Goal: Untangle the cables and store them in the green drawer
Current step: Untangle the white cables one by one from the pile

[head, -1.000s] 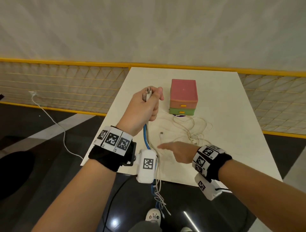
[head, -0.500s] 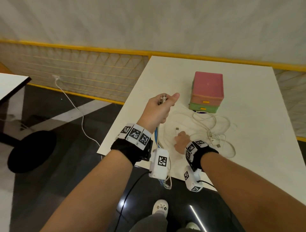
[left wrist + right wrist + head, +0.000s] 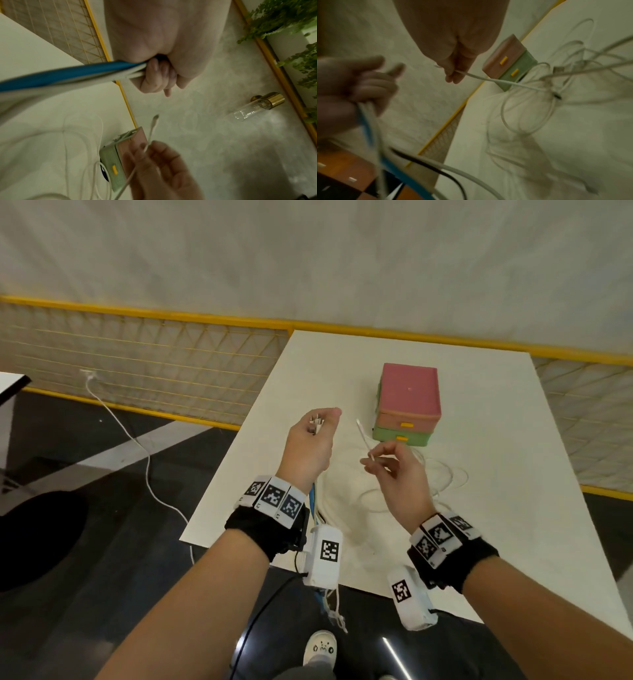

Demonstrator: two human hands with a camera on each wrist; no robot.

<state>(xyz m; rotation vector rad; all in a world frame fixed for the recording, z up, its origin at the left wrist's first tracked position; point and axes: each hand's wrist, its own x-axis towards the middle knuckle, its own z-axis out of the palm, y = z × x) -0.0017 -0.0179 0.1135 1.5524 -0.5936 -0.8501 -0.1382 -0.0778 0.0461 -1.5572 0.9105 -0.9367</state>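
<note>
On the white bench (image 3: pixel 496 474), the green drawer (image 3: pixel 400 438) sits shut at 1 o'clock. Left hand (image 3: pixel 308 446) grips bundled cables (image 3: pixel 68 75) (blue and white); right hand (image 3: pixel 400 474) pinches a thin white cable (image 3: pixel 363 436) at its end.

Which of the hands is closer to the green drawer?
The right. The right hand, pinching a thin white cable, hovers just in front of the green drawer. The left hand is farther off to its left, gripping a cable bundle.
</note>
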